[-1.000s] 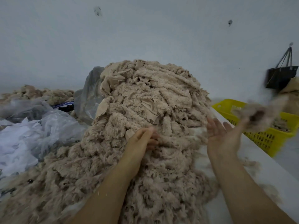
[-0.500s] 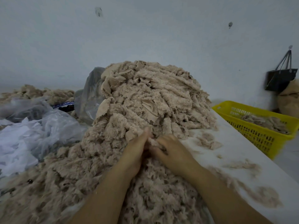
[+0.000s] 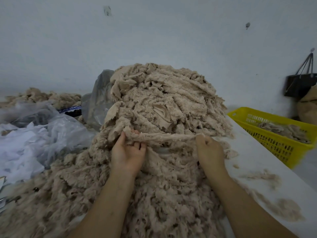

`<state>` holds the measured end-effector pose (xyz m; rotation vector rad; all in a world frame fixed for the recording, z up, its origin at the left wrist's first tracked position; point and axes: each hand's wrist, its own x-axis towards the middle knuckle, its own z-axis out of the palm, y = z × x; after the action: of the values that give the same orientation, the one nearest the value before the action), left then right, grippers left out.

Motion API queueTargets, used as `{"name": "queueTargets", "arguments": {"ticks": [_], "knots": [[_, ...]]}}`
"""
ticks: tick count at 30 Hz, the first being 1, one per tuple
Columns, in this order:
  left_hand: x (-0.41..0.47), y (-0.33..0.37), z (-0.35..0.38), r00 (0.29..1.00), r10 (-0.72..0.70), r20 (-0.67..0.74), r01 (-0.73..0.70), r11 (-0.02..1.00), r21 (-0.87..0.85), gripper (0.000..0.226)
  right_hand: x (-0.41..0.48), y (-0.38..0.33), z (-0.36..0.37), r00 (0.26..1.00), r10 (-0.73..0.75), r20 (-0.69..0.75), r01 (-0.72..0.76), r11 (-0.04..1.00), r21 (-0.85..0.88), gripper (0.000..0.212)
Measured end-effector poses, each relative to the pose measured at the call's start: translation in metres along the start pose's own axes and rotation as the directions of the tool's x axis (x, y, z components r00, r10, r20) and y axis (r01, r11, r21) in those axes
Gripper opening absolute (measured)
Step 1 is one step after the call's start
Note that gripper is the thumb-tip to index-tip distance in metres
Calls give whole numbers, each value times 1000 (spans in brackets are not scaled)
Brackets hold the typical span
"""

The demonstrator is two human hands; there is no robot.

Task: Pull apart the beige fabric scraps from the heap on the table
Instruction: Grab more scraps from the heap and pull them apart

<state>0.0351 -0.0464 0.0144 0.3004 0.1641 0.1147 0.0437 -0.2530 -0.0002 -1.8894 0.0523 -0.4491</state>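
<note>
A tall heap of beige fabric scraps [image 3: 164, 103] fills the middle of the white table [image 3: 267, 162]. Across its front a long beige strip [image 3: 164, 136] is stretched level between my hands. My left hand [image 3: 127, 152] grips the strip's left end, palm turned up, fingers curled over the fabric. My right hand [image 3: 208, 148] is closed in a fist on the strip's right end. Both forearms reach in from the bottom edge over the lower part of the heap.
A yellow plastic basket [image 3: 281, 143] holding some beige scraps stands at the right past the table edge. Clear and white plastic bags [image 3: 42, 134] lie at the left. A black bag [image 3: 299, 83] hangs on the wall. Loose fluff [image 3: 281, 208] dots the table.
A second ago my right hand was out by the basket with a scrap flying from it. It came back beside my left hand on the heap, then both hands drew apart, stretching a strip.
</note>
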Motion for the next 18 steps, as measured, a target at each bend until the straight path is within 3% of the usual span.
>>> {"name": "queueTargets", "arguments": {"ticks": [3, 6, 10, 12, 15, 18], "knots": [[-1, -8, -1, 999, -35, 2, 34, 985, 167, 22, 3, 3, -3, 1000, 14, -23, -12, 997, 71, 41], [-4, -18, -1, 991, -117, 63, 88, 933, 348, 24, 6, 2, -3, 991, -119, 53, 125, 984, -130, 13], [-10, -25, 0, 973, -194, 122, 110, 861, 496, 32, -12, -9, 13, 890, -333, 312, 393, 907, -152, 50], [-14, -30, 0, 966, -232, 115, 128, 812, 570, 34, -20, -8, 26, 813, -328, 482, 484, 839, -246, 59], [-19, -41, 0, 970, -234, 67, 117, 690, 715, 35, -19, -7, 30, 831, -275, 484, 468, 816, -340, 29], [-18, -45, 3, 976, -208, 66, 101, 698, 709, 35, -19, -8, 24, 808, -279, 518, 483, 817, -314, 22]]}}
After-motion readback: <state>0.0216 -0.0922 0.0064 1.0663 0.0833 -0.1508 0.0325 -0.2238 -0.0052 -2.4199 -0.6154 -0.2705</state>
